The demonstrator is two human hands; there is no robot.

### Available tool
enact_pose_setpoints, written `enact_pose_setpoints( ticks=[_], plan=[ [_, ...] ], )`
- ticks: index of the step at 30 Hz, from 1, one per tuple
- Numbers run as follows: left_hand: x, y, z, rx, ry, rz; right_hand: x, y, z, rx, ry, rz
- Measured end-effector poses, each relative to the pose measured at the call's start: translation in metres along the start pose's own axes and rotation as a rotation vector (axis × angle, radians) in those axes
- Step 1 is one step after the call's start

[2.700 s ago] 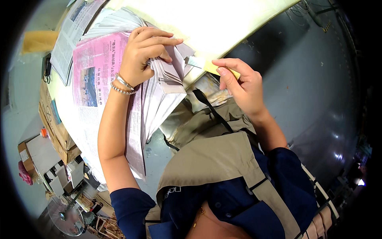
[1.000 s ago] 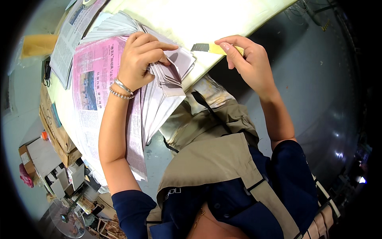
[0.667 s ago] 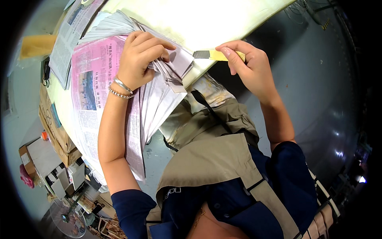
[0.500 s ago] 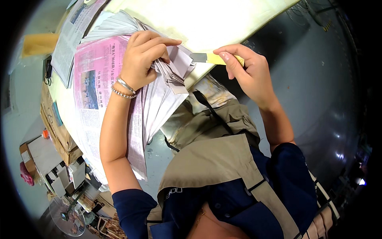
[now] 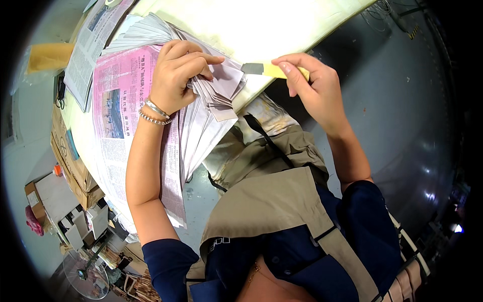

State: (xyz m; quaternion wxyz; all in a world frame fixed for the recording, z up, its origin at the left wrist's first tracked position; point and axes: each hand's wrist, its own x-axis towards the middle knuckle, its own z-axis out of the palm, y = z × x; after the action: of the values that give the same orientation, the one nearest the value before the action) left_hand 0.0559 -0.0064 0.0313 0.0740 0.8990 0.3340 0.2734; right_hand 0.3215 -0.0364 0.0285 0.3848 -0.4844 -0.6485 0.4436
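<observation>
- Folded papers [image 5: 214,95] lie near the edge of the tabletop [image 5: 271,30], their creased ends bunched up in a thick, layered wad.
- The person's left hand [image 5: 176,70] is bent over that wad, fingers partly curled with one reaching out toward the right; it has hold of the folds, though from where I stand I can't make out all of the thumb.
- The right hand [image 5: 317,83] is closed in a pinch, thumb against forefinger, around the yellow handle of a flat scraper [image 5: 269,69].
- The scraper's grey blade points left, right at the outer edge of the papers; whether it touches them I can't tell.
- Beneath the left wrist and forearm lies a pink and white newspaper [image 5: 113,75], printed with a blue photograph, its lower end hanging past the tabletop's edge.
- White sheets [image 5: 201,128] spread in a fan below the folds, and more pale sheets [image 5: 146,32] fan out above the hand.
- Another pile of newspapers [image 5: 83,70] sits farther left, with a cardboard box [image 5: 63,151] near it.
- A bangle [image 5: 157,109] and a beaded bracelet [image 5: 153,120] circle the left wrist.
- Over dark blue clothing the person wears a khaki apron [image 5: 261,206].
- Down in the lower left corner stands a fan [image 5: 85,274].
</observation>
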Motion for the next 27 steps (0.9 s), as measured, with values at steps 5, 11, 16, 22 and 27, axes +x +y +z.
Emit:
enact_pose_setpoints(
  ticks=[5,11,16,22,27],
  plan=[
    [0.001,0.001,0.000,0.014,0.002,0.002,0.015,-0.002,-0.007,0.005,0.005,-0.034],
    [0.001,0.000,0.000,0.014,-0.008,0.011,0.050,0.007,-0.017,-0.021,-0.289,0.019],
    [0.002,-0.004,0.002,0.027,-0.023,0.039,0.078,0.010,-0.025,0.004,-0.464,0.042],
    [0.004,-0.003,0.004,-0.007,-0.029,0.024,0.091,0.009,-0.025,-0.033,-0.545,0.016],
    [0.004,-0.002,0.003,0.004,-0.050,-0.007,0.093,0.016,-0.022,-0.002,-0.603,0.029]
  ],
)
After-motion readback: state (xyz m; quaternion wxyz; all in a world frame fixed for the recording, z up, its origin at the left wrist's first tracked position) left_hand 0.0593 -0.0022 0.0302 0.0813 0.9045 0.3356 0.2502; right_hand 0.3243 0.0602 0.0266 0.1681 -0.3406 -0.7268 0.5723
